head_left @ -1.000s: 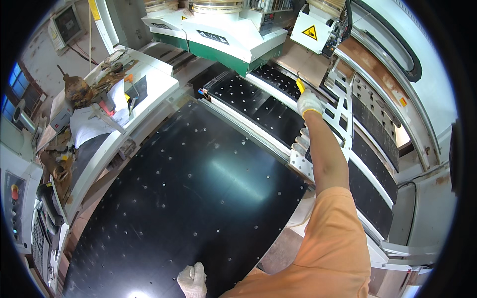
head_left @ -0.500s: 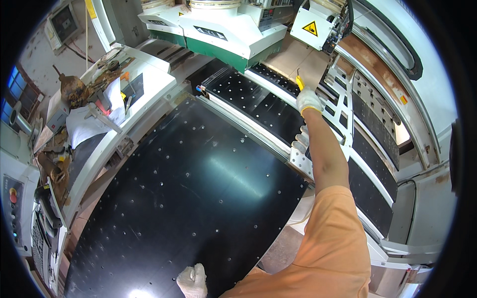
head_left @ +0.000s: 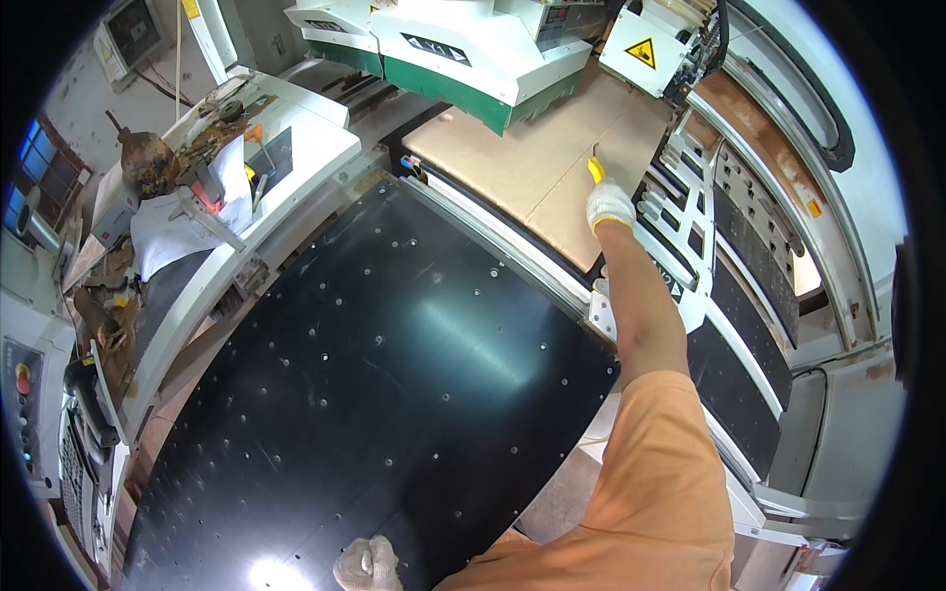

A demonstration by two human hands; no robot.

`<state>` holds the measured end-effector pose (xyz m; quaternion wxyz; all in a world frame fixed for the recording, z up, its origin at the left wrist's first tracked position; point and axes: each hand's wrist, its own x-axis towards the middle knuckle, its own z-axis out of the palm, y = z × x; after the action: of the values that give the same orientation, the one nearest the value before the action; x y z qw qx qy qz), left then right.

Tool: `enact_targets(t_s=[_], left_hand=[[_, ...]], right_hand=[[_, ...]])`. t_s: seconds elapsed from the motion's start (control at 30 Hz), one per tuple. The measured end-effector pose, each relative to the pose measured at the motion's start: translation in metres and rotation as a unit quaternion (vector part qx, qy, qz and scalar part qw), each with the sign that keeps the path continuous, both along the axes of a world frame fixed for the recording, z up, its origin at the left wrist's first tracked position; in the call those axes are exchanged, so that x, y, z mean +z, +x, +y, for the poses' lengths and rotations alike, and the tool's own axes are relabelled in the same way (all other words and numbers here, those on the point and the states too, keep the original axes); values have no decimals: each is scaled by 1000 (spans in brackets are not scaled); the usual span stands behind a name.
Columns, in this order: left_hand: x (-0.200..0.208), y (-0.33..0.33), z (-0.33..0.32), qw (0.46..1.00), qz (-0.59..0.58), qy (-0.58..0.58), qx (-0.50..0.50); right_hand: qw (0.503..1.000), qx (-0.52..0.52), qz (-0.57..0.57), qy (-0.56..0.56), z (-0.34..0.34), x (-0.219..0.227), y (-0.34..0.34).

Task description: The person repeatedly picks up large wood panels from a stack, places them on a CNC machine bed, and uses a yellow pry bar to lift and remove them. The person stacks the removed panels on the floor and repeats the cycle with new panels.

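My right hand [head_left: 611,204], in a white knitted glove with a yellow cuff, reaches far out over the machine bed. It is closed round a yellow-handled tool [head_left: 595,170] whose thin dark metal tip points away from me over a tan board [head_left: 512,163]. A fine seam crosses this board. Beside the hand on the right lies a white slotted frame [head_left: 680,212]. My left hand [head_left: 368,565], also gloved, is closed like a fist at the bottom of the view, over a black table [head_left: 394,394] with small dotted holes. Whatever lies inside its fingers, if anything, is hidden.
A white and green machine housing [head_left: 463,64] overhangs the board's far side. Right of it hangs a white machine head [head_left: 645,44] with a yellow warning triangle. Papers [head_left: 182,231] and tools clutter a left-hand bench. A control panel [head_left: 25,404] stands at far left.
The tan board has come toward me and now covers the black dotted bed. The white slotted frame has shifted nearer too. My left hand has moved slightly left and down.
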<state>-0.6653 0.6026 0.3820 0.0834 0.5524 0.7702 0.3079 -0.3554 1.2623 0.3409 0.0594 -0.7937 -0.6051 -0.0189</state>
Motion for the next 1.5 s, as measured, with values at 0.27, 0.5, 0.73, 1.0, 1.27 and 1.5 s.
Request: enact_targets(t_s=[0.27,0.5,0.73,1.0,1.27,1.5], left_hand=[[36,11,16,969,-233,-46,69],[34,15,23,991,-110,-22,70],[42,22,28,975,-164,-50,140],[29,15,26,977,-123,-68,158],[2,-6,27,974,4,-73,215],[-33,-50,10,974,20,-59,218]], right_hand=[[1000,-7,0,-3,6,-9,-2],[1000,-8,-1,24,11,-13,3],[1000,1,-2,5,15,-14,8],[1000,-1,-21,-1,14,-7,4],[1000,-11,-2,-9,15,-3,-2],[1000,-7,-4,-4,13,-1,-4]])
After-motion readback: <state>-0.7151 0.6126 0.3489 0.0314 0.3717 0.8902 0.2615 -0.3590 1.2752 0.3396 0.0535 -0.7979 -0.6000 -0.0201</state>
